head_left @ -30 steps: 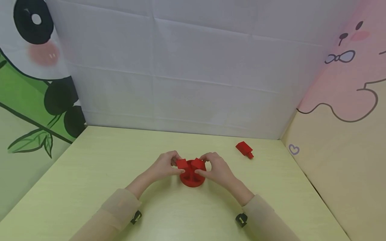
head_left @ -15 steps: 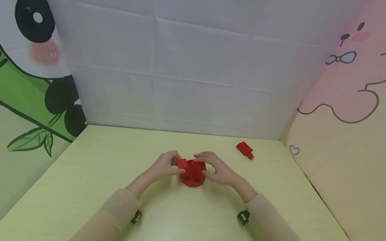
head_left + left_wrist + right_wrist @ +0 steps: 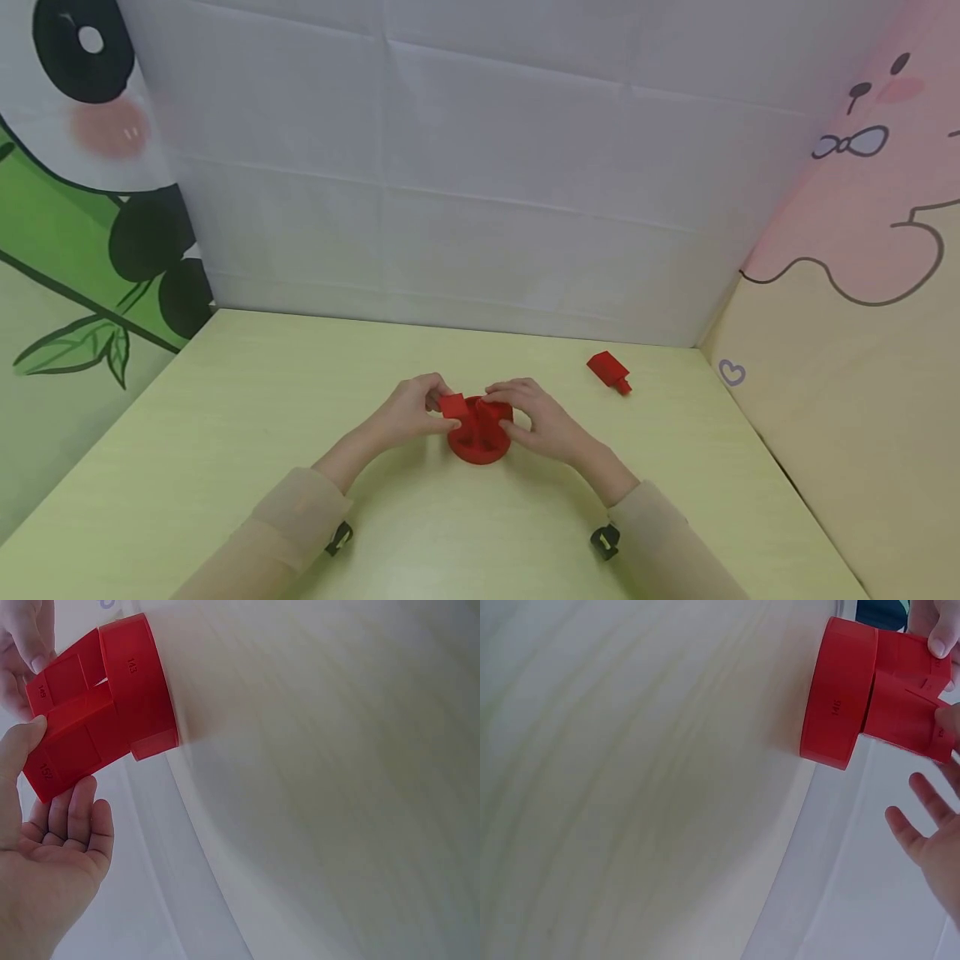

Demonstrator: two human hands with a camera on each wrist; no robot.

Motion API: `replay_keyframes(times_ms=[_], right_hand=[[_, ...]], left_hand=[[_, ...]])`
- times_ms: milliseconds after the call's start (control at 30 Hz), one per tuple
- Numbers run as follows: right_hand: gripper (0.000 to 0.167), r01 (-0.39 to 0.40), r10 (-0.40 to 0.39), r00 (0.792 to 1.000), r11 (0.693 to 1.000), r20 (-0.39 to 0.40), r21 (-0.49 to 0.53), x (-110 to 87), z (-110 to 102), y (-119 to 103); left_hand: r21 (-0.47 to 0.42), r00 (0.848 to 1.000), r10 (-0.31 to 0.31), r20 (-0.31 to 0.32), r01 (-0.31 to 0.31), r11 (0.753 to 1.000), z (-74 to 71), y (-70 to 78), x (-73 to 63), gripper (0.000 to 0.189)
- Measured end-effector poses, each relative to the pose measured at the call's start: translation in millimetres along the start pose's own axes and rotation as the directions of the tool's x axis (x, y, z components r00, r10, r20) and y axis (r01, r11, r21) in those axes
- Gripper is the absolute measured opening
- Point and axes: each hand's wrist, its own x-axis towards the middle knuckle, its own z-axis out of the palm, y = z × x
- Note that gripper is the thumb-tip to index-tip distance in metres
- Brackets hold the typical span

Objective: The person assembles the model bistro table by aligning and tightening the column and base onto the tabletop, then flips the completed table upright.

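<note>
A round red base with compartment-like openings stands on the table between both hands. At its left side my left hand pinches a red block between thumb and fingers. That block, marked 152 in the left wrist view, sits tilted outward against the base. On the right side my right hand holds a second red block, thumb on one face, with some fingers spread away. This block touches the base as well. How deep either block sits is hidden.
A separate red block with a narrow stub lies toward the back right of the table. A white sheet closes off the back, and painted walls stand left and right.
The right hand has shifted its fingers over the right block, which tilted up earlier and now sits lower in the base. The left hand keeps its pinch almost unmoved.
</note>
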Motion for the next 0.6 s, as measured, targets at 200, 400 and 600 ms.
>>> replay_keyframes(times_ms=[200, 400, 600], right_hand=[[0.035, -0.120, 0.116, 0.991, 0.991, -0.067, -0.054, -0.7, -1, -6], [0.037, -0.246, 0.232, 0.962, 0.966, -0.145, -0.083, -2.3, 2, -9], [0.040, -0.372, 0.359, 0.921, 0.926, -0.153, -0.063, -2.5, 6, -12]], left_hand=[[0.000, 1.000, -0.001, 0.003, 0.001, 1.000, -0.4, 0.8, -0.2, 0.031], [0.004, 1.000, 0.001, 0.001, -0.001, 1.000, -0.2, 1.0, -0.5, 0.031], [0.008, 1.000, -0.024, 0.002, 0.024, 1.000, -0.1, 1.9, -0.9, 0.031]])
